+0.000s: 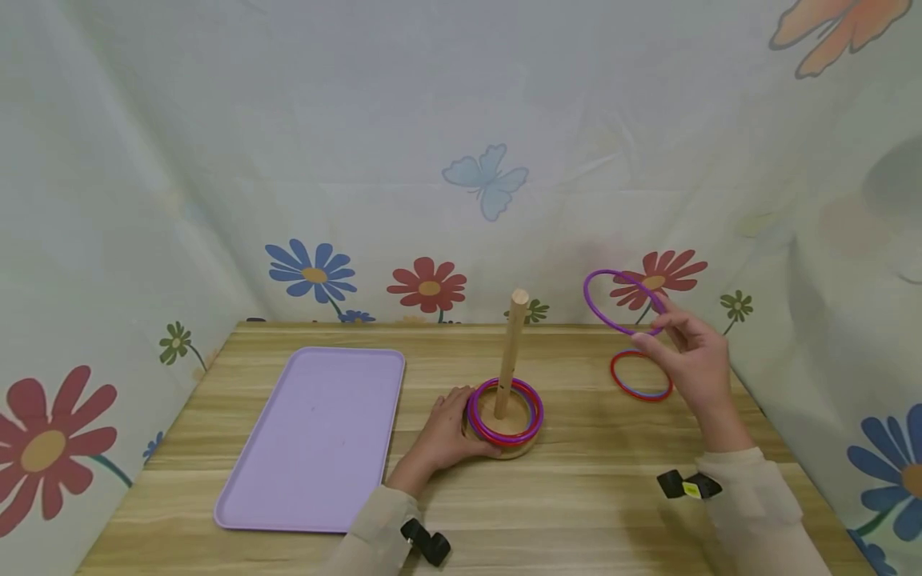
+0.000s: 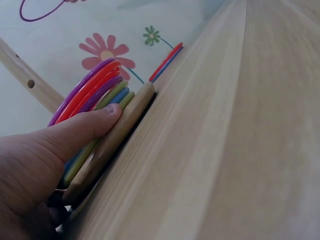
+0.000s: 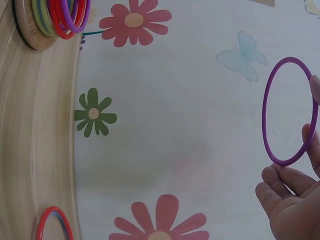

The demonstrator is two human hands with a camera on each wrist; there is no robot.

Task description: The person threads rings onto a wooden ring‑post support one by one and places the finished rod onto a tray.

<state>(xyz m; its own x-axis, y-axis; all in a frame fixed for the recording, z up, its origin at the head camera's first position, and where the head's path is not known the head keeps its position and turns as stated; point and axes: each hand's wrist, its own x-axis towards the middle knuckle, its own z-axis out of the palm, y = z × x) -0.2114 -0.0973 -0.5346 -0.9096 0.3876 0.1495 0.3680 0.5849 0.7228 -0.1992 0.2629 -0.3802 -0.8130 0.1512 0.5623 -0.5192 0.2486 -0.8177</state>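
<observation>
A purple ring (image 1: pixel 589 302) is pinched between the thumb and fingers of my right hand (image 1: pixel 691 352), raised above the table at the right. My left hand (image 1: pixel 450 432) grips the round wooden base (image 2: pixel 135 110) of a ring-toss stand from its left side, thumb along the edge of the lowest rings. From the base rises a wooden peg (image 1: pixel 511 344), leaning slightly. Around its foot lies a stack of purple, red, green and blue rings (image 2: pixel 90 87). Below the raised ring, a red ring (image 1: pixel 625 383) lies on the table with a blue one under it.
A flat lilac tray (image 1: pixel 317 432) lies on the wooden table (image 1: pixel 576 496), left of my left hand. Behind the table hangs a pale cloth (image 1: pixel 360 160) printed with flowers and a butterfly, and it also closes off both sides.
</observation>
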